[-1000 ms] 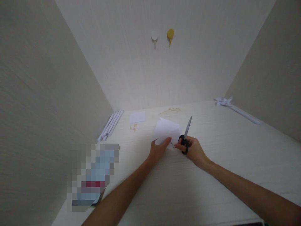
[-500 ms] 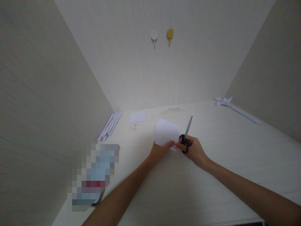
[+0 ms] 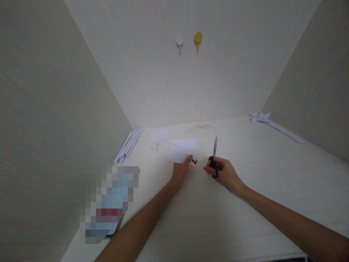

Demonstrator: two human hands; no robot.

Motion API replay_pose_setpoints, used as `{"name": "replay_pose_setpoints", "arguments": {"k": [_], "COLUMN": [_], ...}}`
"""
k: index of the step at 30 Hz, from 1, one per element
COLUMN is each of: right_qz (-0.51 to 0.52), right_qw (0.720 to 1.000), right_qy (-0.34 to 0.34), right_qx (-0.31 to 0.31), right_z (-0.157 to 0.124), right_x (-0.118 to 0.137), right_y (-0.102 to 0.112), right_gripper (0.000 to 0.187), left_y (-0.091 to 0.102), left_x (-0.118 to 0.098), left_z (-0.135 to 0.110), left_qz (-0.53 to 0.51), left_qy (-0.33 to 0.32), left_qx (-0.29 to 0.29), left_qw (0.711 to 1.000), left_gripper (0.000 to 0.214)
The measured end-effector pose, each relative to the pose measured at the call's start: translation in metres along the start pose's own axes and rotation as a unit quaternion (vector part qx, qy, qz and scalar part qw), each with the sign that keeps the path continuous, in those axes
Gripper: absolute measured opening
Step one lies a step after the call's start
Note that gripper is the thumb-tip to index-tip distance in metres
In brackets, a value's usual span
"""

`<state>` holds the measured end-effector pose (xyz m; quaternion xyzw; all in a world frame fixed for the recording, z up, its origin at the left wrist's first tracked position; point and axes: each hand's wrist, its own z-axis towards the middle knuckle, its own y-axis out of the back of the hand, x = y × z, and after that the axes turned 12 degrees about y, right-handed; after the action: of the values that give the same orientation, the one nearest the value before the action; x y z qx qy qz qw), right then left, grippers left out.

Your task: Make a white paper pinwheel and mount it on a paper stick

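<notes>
My left hand (image 3: 180, 170) pinches the near edge of a white sheet of paper (image 3: 182, 150) and holds it just above the pale table (image 3: 207, 218). A small red mark shows at the paper's corner by my fingers. To its right, my right hand (image 3: 224, 173) grips black-handled scissors (image 3: 214, 157) with the blades together, pointing away from me. Scissors and paper are apart, with a gap between them.
A small white paper (image 3: 159, 135) and scraps lie further back. Folded white strips (image 3: 128, 144) rest along the left wall and more white strips (image 3: 272, 124) along the right wall. A blurred-out object (image 3: 107, 203) sits near left. Two hooks (image 3: 189, 39) hang on the back wall.
My left hand has carried the paper leftward, away from the scissors. The scissors now stand clear of the sheet, with my right hand nearly in the same place.
</notes>
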<state>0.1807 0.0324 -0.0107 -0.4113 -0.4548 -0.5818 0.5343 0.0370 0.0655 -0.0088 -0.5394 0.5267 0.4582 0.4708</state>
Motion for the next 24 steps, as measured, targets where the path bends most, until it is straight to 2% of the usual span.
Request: {"name": "replay_pose_setpoints", "arguments": {"k": [5, 10, 16, 24], "right_qz": [-0.012, -0.035, -0.078, -0.088], "right_qw": [0.999, 0.999, 0.995, 0.994], "right_qy": [0.023, 0.035, 0.054, 0.059], "right_qx": [-0.019, 0.008, 0.008, 0.018], "right_z": [-0.0028, -0.0042, -0.0036, -0.0022], "right_x": [0.0001, -0.0010, -0.0054, -0.0058], "right_y": [0.0002, -0.0016, -0.0018, 0.0006], "right_gripper": [0.033, 0.033, 0.028, 0.027], "left_y": [-0.0025, -0.0050, -0.0052, -0.0041], "left_x": [0.0006, -0.0008, -0.0005, -0.0020], "left_z": [-0.0010, -0.0046, -0.0058, -0.0064], "left_qz": [0.024, 0.060, 0.071, 0.135], "left_qy": [0.011, 0.014, -0.010, -0.010], "left_qx": [0.000, 0.034, 0.054, 0.091], "left_qw": [1.000, 0.998, 0.996, 0.987], "left_gripper": [0.007, 0.009, 0.004, 0.020]}}
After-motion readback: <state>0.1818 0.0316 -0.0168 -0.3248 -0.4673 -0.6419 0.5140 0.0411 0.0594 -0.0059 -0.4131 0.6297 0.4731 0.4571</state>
